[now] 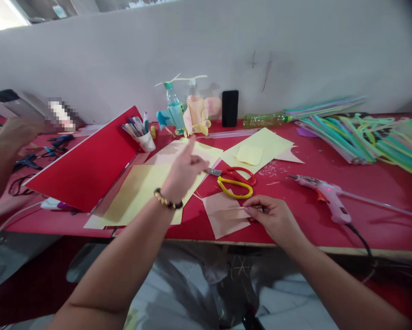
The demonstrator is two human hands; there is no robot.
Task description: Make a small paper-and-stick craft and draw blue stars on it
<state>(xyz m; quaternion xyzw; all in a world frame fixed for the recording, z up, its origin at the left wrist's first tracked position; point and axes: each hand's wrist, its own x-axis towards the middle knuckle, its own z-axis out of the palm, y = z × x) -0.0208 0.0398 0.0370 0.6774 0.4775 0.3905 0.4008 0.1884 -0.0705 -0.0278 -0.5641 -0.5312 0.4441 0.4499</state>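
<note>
Near the front edge of the red worktop (pixel 381 229), the right hand (pixel 274 217) rests on a pale pink cut paper piece (pixel 222 220). Its thumb and forefinger are closed narrowly on a thin pale strip (pixel 238 209) lying across that paper; whether it is stick or paper cannot be told. The work in hand looks like placing or lining up this strip on the pink piece. Any further handling seems to call for a light, steady pinch and a flat paper.

Further in, the left hand (pixel 185 169) is raised off the surface above the pale yellow paper sheets (pixel 140 192). It holds nothing, with the forefinger out and the other fingers loosely curled. Just beyond the pink piece lie red-and-yellow-handled scissors (pixel 235 181), and a pale pink glue gun (pixel 329 199) lies toward the right. At the far edge, by the wall, stand decorated plastic bottles (pixel 181 112).
</note>
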